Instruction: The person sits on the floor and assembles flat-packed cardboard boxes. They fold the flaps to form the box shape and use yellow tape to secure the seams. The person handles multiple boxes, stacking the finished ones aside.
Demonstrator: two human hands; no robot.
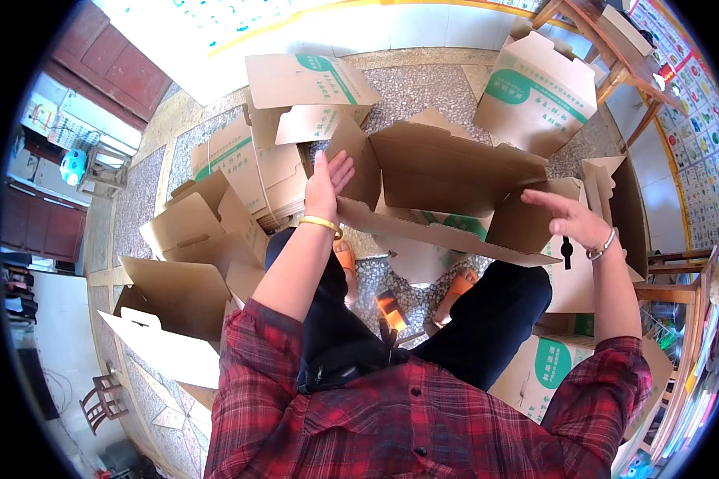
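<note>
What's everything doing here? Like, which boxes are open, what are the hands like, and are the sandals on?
Carton between the hands: unfolded, open at the top.
Left hand: open, at the carton's left end.
Right hand: open, fingers stretched out, at its right end.
Lower-left carton: open.
Orange sandals: worn on the feet.
Yellow bracelet: worn on the left wrist.

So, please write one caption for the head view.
Left hand and right hand flank an open cardboard box, amid other boxes.
</note>
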